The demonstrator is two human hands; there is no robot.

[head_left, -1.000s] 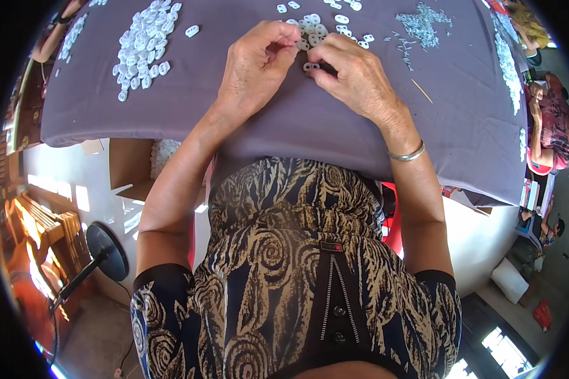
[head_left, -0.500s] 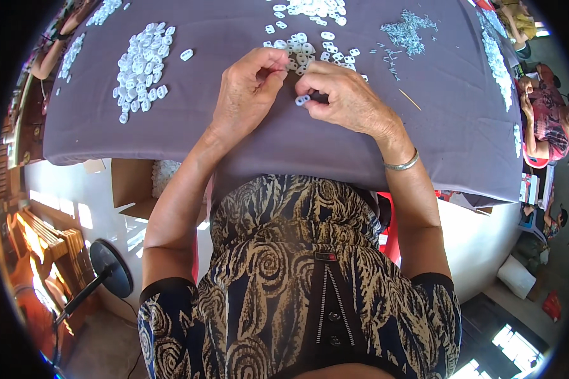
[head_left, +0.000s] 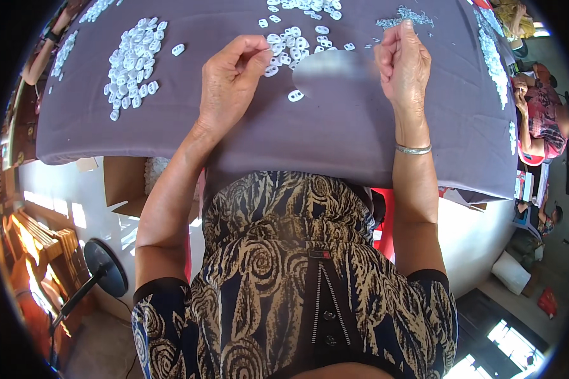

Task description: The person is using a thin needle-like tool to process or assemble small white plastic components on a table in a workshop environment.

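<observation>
My left hand [head_left: 231, 82] is closed in a pinch of thumb and forefinger, above the cloth beside a cluster of small white oval plastic pieces with two holes [head_left: 291, 43]. What it pinches is too small to make out. My right hand [head_left: 406, 69] has its fingers curled and its thumb pointing away from me, at the near edge of a heap of thin silvery pins [head_left: 411, 14]. Anything inside its fingers is hidden. One white two-holed piece [head_left: 295, 95] lies by itself on the cloth between my hands. A pale blurred patch covers part of the cloth there.
A large heap of white pieces [head_left: 133, 63] is on the left of the grey-brown tablecloth [head_left: 310, 136], with another pile [head_left: 310, 6] at the far side. More pieces [head_left: 493, 60] line the right edge. Other people sit on the right. An open cardboard box [head_left: 123, 183] stands below the table.
My right hand has moved right and away from me to the pins, and let go of a white two-holed piece, now lying on the cloth. My left hand keeps its pinch.
</observation>
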